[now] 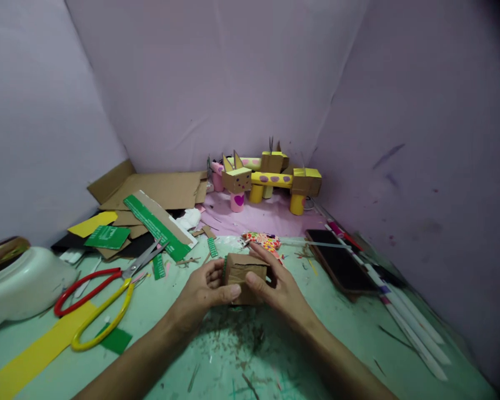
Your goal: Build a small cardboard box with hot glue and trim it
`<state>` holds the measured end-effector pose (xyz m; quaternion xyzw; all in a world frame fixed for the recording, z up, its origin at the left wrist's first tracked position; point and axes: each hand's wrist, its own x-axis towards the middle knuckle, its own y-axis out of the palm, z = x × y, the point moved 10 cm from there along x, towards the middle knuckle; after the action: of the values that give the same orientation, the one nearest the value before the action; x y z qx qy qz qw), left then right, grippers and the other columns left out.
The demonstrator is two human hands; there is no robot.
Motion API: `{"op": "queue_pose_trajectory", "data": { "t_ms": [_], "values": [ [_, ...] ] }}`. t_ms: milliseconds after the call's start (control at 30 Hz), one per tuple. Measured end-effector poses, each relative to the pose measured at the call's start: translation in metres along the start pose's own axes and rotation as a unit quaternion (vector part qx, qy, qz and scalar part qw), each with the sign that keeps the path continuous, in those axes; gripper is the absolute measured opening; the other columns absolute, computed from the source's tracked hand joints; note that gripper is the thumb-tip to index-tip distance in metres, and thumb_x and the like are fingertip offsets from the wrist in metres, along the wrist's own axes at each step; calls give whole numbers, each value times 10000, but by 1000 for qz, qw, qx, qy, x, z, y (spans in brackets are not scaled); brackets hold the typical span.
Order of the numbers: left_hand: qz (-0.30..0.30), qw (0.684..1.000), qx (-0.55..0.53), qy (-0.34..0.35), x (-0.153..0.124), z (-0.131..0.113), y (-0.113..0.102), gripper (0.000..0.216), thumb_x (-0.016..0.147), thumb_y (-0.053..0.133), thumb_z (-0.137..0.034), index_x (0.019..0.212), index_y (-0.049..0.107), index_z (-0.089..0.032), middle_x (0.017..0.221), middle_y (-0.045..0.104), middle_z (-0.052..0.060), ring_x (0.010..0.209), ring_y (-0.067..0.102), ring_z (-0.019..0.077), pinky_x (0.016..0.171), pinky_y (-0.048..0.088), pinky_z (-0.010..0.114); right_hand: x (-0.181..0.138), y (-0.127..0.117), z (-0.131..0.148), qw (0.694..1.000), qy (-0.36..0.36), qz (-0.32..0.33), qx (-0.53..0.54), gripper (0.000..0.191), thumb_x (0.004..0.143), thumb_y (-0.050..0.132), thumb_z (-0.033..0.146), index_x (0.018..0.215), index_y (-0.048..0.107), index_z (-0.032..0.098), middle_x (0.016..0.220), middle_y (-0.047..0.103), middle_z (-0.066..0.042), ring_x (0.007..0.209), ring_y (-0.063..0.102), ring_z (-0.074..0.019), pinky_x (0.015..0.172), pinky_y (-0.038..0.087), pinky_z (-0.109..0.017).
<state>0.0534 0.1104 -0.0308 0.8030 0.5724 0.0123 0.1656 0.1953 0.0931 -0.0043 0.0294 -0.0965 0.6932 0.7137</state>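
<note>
Left hand (207, 289): fingers grasping box (239, 272), left side | right hand (281, 286): fingers grasping box, right side | counter (337, 316): scissors (129, 272), phone (344, 264)

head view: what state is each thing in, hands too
Small brown cardboard box: between both hands
Left hand: curled around the box's left side, thumb on its front
Right hand: at its right side, fingers extended; grip unclear
Red and yellow scissor handles: spread apart
Dark-screened phone: lying face up, screen dark
Yellow cardboard animal figure: standing
Pink-legged, eared cardboard figure: standing
Green tabletop: littered with scraps
</note>
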Motion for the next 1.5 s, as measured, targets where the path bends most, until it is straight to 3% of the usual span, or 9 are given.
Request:
{"op": "queue_pose_trajectory", "data": {
  "t_ms": [133, 233, 500, 700, 867, 967, 1100, 1267, 1500],
  "values": [
    [34, 999, 1, -4, -2, -4, 7, 520, 594, 830, -341, 1056, 685, -151, 1070, 726, 116, 1016, 655, 298, 872, 499, 376, -1, -7, 30, 989, -117, -39, -80, 381, 789, 690, 346, 1162, 659, 276, 1351, 545, -93, 1301, 459, -294, 1091, 344, -519],
    [84, 996, 18, -23, -5, -8, 17, 456, 673, 765, -392, 1049, 697, -141, 1012, 731, 105, 950, 665, 297, 832, 496, 381, 1, 0, 30, 989, -122, -8, -80, 246, 828, 652, 333, 1059, 714, 276, 1244, 621, -93, 1219, 539, -282, 1047, 404, -504],
    [58, 998, 24, -9, -6, -19, 14, 445, 623, 797, -430, 944, 721, -132, 847, 730, 84, 840, 668, 277, 740, 489, 331, -8, 23, 35, 972, -164, 97, -141, 610, 744, 750, 448, 1312, 555, 343, 1395, 508, -94, 1313, 440, -327, 1077, 346, -556],
    [47, 998, 4, -48, -4, -2, 6, 389, 680, 744, -492, 822, 732, -130, 708, 702, 64, 715, 643, 237, 564, 440, 261, -10, 28, 33, 959, -181, 122, -180, 668, 783, 714, 457, 1392, 467, 336, 1423, 468, -112, 1327, 429, -333, 1075, 361, -548],
    [51, 998, 5, -44, -4, -7, 10, 330, 623, 796, -394, 763, 721, -104, 711, 686, 56, 672, 614, 195, 566, 432, 247, -11, 30, 31, 954, -177, 138, -198, 724, 778, 710, 489, 1422, 419, 333, 1483, 400, -117, 1380, 361, -344, 1106, 311, -566],
    [-18, 996, -54, -65, -5, -12, 2, 270, 651, 769, -312, 800, 716, -93, 707, 685, 66, 682, 635, 208, 580, 504, 281, -9, 18, 33, 964, -167, 112, -173, 863, 735, 725, 546, 1467, 322, 329, 1536, 321, -113, 1430, 258, -352, 1139, 241, -579],
    [-106, 976, -155, -108, -8, -9, -12, 282, 791, 642, -255, 1033, 669, -114, 836, 720, 112, 714, 687, 247, 593, 579, 383, -8, 4, 31, 979, -150, 56, -126, 946, 706, 735, 573, 1480, 251, 323, 1545, 290, -118, 1415, 292, -350, 1121, 303, -557],
    [-81, 964, -228, -109, -7, -4, -1, 377, 855, 584, -241, 1206, 582, -101, 956, 730, 159, 812, 718, 296, 718, 593, 454, -11, 16, 29, 976, -164, 13, -139, 972, 684, 781, 508, 1462, 248, 275, 1506, 334, -149, 1386, 335, -357, 1107, 329, -551],
    [-46, 954, -266, -130, -12, 10, 24, 341, 877, 536, -209, 1179, 604, -64, 811, 749, 145, 690, 723, 215, 494, 543, 212, -11, 16, 40, 962, -173, -78, -198, 916, 554, 844, 232, 1339, 372, 226, 1362, 480, -153, 1283, 447, -360, 1090, 350, -534]
  ]
}}
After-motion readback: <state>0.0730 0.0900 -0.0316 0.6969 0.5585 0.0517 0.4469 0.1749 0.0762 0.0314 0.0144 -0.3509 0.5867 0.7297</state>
